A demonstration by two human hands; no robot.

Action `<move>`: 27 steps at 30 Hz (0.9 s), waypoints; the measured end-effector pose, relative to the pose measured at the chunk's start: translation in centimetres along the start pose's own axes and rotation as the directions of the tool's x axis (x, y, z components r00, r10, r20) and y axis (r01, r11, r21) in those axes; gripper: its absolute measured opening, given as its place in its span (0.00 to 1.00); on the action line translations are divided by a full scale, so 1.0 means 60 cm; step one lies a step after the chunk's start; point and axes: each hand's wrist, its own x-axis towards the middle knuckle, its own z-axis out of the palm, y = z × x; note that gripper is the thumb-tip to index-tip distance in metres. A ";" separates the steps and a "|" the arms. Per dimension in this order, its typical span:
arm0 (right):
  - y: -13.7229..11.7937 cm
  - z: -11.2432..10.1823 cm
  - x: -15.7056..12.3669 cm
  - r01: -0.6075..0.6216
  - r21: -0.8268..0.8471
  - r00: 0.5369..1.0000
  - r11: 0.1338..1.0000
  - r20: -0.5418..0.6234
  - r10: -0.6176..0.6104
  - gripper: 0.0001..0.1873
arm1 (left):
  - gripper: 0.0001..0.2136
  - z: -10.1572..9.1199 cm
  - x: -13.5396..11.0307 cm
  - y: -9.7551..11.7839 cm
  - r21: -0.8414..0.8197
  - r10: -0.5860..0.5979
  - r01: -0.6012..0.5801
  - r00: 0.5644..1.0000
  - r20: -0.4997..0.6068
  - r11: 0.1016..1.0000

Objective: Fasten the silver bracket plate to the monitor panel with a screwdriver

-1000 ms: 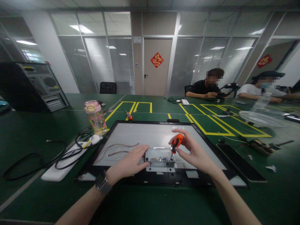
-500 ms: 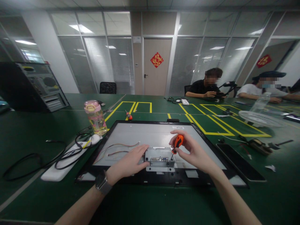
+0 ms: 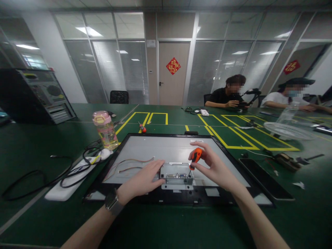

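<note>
A flat display panel (image 3: pixel 155 145) with a black frame lies back side up in front of me. Near its front edge sits a metal bracket (image 3: pixel 171 187) with connector ports along it. My left hand (image 3: pixel 142 178), wearing a watch, grips the bracket's left end, thumb in front and fingers over the back. My right hand (image 3: pixel 211 167) pinches an orange-and-black screwdriver (image 3: pixel 196 155) between thumb and fingers. The screwdriver tilts, its tip down at the bracket's right end; the screw itself is too small to make out. Thin wires (image 3: pixel 132 161) lie on the panel, left of the bracket.
At left are a white power strip (image 3: pixel 68 181) with black cables, a pink-lidded bottle (image 3: pixel 105 131) and a computer case (image 3: pixel 38 95). A second screwdriver (image 3: pixel 142 128) lies beyond the panel. At right lie a black slab (image 3: pixel 266 178) and a clear plastic lid (image 3: pixel 287 131). Two people sit across.
The screwdriver's handle has shifted slightly left, and the fingers of my right hand have moved around it. My left hand stays on the bracket.
</note>
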 end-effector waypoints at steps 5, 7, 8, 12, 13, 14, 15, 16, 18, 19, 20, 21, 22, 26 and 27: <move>-0.001 0.000 0.000 0.025 -0.040 1.000 0.999 -0.014 -0.025 0.20 | 0.30 0.000 -0.001 0.000 0.000 0.000 0.000 1.000 -0.005 1.000; 0.001 -0.002 0.002 0.022 -0.121 0.999 0.992 -0.024 -0.025 0.19 | 0.30 0.000 0.000 0.001 0.001 -0.001 0.001 1.000 -0.003 1.000; 0.002 -0.003 0.003 0.021 -0.153 0.999 0.988 -0.032 -0.026 0.18 | 0.30 0.000 0.000 0.001 0.000 0.000 0.000 1.000 -0.002 1.000; 0.004 -0.003 0.003 0.021 -0.127 0.999 0.992 -0.044 -0.027 0.19 | 0.29 -0.002 0.000 0.002 -0.005 0.003 -0.003 1.000 -0.004 1.000; 0.004 -0.003 0.003 0.022 -0.081 0.999 0.996 -0.030 -0.025 0.20 | 0.29 -0.002 -0.001 0.003 -0.005 0.003 -0.003 1.000 -0.004 1.000; 0.003 -0.002 0.002 0.022 -0.033 1.000 0.999 -0.015 -0.022 0.22 | 0.29 -0.002 -0.001 0.002 -0.005 0.003 -0.003 1.000 -0.004 1.000; 0.002 -0.001 0.001 0.022 0.007 1.000 1.000 -0.004 -0.022 0.23 | 0.29 -0.002 -0.001 0.002 -0.007 0.001 -0.001 1.000 -0.004 1.000; 0.000 -0.001 0.000 0.024 0.029 1.000 0.999 0.005 -0.024 0.24 | 0.30 -0.002 -0.001 0.002 -0.010 0.000 0.000 1.000 -0.006 1.000; -0.002 -0.001 -0.002 0.023 0.013 1.000 1.000 0.020 -0.024 0.23 | 0.30 -0.001 -0.001 0.002 -0.017 -0.002 0.002 1.000 -0.012 1.000; -0.002 -0.001 -0.002 0.020 -0.012 0.999 1.000 0.025 -0.020 0.23 | 0.30 -0.001 -0.001 0.001 -0.021 -0.002 0.002 1.000 -0.015 1.000; -0.002 -0.002 -0.002 0.016 -0.036 1.000 0.999 0.027 -0.015 0.23 | 0.30 0.000 0.000 0.001 -0.024 -0.002 0.001 1.000 -0.015 1.000; -0.001 -0.002 -0.002 0.007 -0.054 1.000 0.999 0.025 -0.005 0.23 | 0.30 0.001 0.000 0.000 -0.026 0.000 -0.001 1.000 -0.016 1.000; 0.001 -0.003 -0.001 -0.006 -0.064 1.000 0.998 0.017 0.007 0.24 | 0.29 0.001 0.000 0.000 -0.029 0.003 -0.004 1.000 -0.018 1.000; 0.011 -0.002 0.004 -0.063 -0.030 0.997 0.998 -0.034 0.062 0.28 | 0.29 0.003 0.001 -0.002 -0.031 0.011 -0.012 1.000 -0.023 0.999; 0.012 -0.002 0.004 -0.069 -0.005 0.997 0.998 -0.037 0.069 0.28 | 0.30 0.002 0.001 -0.002 -0.030 0.010 -0.010 1.000 -0.020 1.000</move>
